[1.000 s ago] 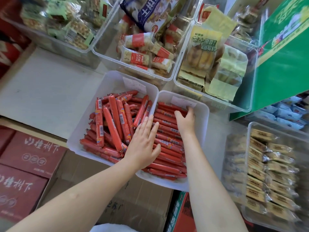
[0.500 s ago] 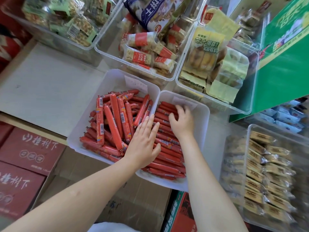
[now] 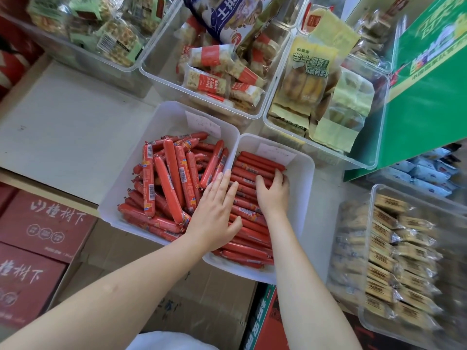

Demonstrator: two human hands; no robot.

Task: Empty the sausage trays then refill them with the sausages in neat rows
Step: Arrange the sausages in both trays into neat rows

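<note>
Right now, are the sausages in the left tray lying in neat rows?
No, the sausages in the left tray lie jumbled at mixed angles.

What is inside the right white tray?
The right tray holds red sausages lying crosswise in a stack, with both hands, left and right, on them. The tray's floor and lower layers are covered.

Red cartons (image 3: 38, 238) at the near left are showing white characters "山楂树下". A yellow snack pack (image 3: 307, 69) in the far bin is reading "芝士椰蓉" and "有颜有料". Sausage barcodes, tray slips and the green sign are staying illegible.
</note>
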